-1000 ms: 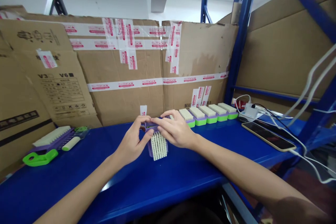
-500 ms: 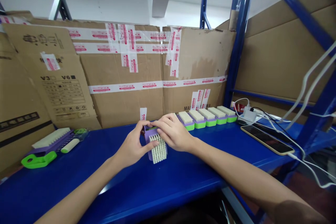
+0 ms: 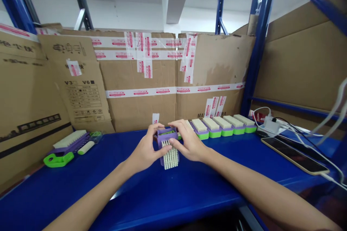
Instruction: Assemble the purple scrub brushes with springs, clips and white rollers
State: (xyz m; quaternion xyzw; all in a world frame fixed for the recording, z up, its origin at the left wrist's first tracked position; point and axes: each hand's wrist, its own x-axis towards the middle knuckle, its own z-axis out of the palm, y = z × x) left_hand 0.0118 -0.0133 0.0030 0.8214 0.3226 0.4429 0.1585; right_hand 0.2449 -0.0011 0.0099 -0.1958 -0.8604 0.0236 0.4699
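1. The left hand (image 3: 143, 151), at the middle of the frame, pinches the purple brush (image 3: 170, 158), its thumb across the cream bristles and its fingers curled at the purple body's upper end.
2. The right hand (image 3: 191, 142), just right of the middle, grips the same brush from the other side; its thumb rests by the bristles near the left thumb, its other fingers bend over toward the upper end; their exact contact is partly hidden.
3. That brush is tilted at mid-frame, bristles facing the viewer, over the blue tabletop (image 3: 168, 191).
4. Right of centre, a row of brushes (image 3: 211, 126) lies bristles up on green bases; the nearest is partly behind the right hand.
5. At the left lie another purple brush (image 3: 71, 141), a bright green piece (image 3: 58, 160) and a cream cylindrical piece (image 3: 86, 147).
6. At the right edge, a phone (image 3: 295, 156) lies below a white charger (image 3: 271, 126); behind everything stand taped cardboard panels (image 3: 141, 110).
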